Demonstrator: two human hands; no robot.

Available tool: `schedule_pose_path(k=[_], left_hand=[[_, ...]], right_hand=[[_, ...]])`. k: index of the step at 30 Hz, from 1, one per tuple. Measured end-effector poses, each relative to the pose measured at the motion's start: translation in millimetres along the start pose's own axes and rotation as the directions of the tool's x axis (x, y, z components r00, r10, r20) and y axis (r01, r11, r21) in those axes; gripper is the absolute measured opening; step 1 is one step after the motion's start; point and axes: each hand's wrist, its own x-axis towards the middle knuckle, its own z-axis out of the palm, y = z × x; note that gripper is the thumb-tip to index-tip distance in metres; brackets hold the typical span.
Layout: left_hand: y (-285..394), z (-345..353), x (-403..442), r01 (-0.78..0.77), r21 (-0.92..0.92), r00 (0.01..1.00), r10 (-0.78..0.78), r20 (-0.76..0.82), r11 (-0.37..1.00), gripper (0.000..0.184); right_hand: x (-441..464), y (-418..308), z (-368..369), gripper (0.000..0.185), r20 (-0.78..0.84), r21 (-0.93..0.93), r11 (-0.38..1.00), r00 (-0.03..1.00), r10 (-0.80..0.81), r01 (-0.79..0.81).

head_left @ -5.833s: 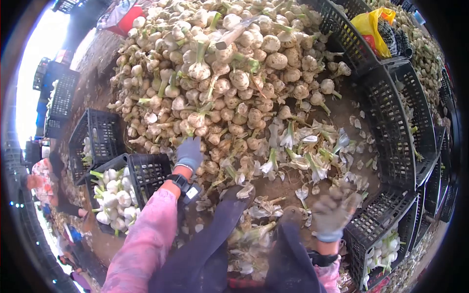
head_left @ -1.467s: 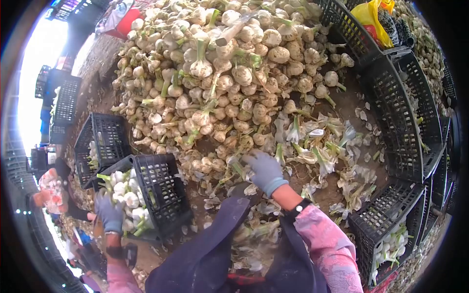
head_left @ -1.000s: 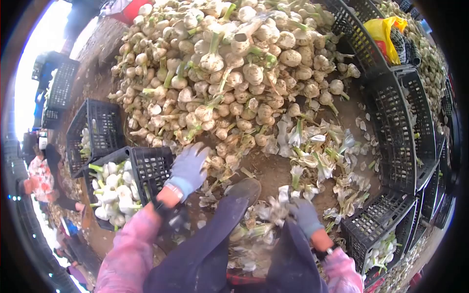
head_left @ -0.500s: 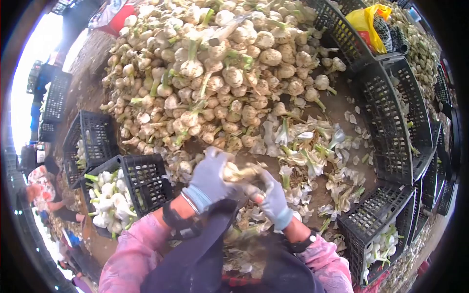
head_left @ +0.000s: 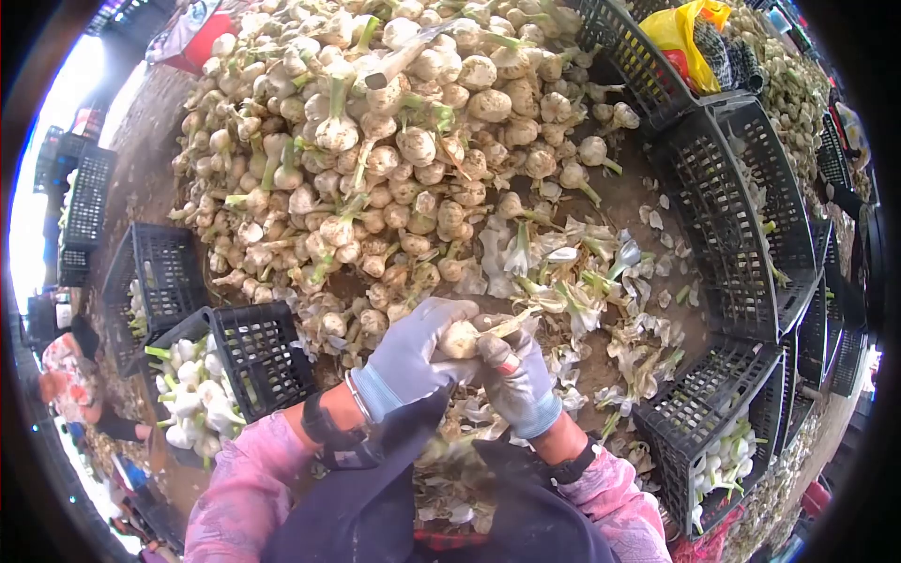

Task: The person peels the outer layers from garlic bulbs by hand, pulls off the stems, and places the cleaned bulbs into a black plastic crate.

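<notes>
My left hand [head_left: 413, 349], in a grey glove, is closed around a garlic bulb [head_left: 458, 341] in front of my lap. The bulb is pale, and its stem points right. My right hand [head_left: 519, 383], gloved too, is closed at the stem side of the bulb, thumb and fingers pinching the stem or skin there. What lies deeper between those fingers is hidden. Beyond my hands rises a big heap of unpeeled garlic [head_left: 375, 178] with soil on it. Loose peeled skins and stem pieces [head_left: 587, 291] are strewn to the right of my hands.
A black crate [head_left: 263, 357] stands at left beside white cleaned garlic [head_left: 199, 394]. More black crates [head_left: 709, 394] line the right side, one with cleaned bulbs [head_left: 730, 460]. A yellow bag [head_left: 690, 42] lies at upper right, a red container [head_left: 202, 45] at upper left. Another person [head_left: 70, 375] sits far left.
My hands have drawn closer together, the right one moving in beneath the stem. The bulb is now more visible between them. The whole view has shifted slightly.
</notes>
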Motion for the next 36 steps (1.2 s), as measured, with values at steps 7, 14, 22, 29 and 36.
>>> schedule_pose_path(k=[7,14,22,29,36], left_hand=[[-2,1,0,-0.012,-0.071,0.999,0.008,-0.053,0.997,0.064],[12,-1,4,-0.096,0.060,0.991,0.101,-0.085,0.994,0.065],[0,3,-1,-0.014,-0.080,0.994,0.005,-0.108,0.997,0.061],[10,-2,-4,0.355,-0.561,0.935,-0.288,0.208,0.748,0.067],[7,-2,-7,0.394,-0.857,0.911,-0.022,0.411,0.333,0.083]], right_hand=[[-4,-8,6,0.030,0.054,0.055,0.998,0.999,-0.005,0.002],[-3,-6,-3,0.029,0.098,0.041,0.998,0.994,-0.046,0.042],[-8,-12,7,0.032,0.082,-0.180,0.975,0.989,-0.121,0.134],[-8,-21,-2,0.022,0.180,-0.575,0.754,0.948,-0.263,0.318],[1,-26,-21,0.014,0.191,-0.635,0.655,0.905,-0.381,0.410]])
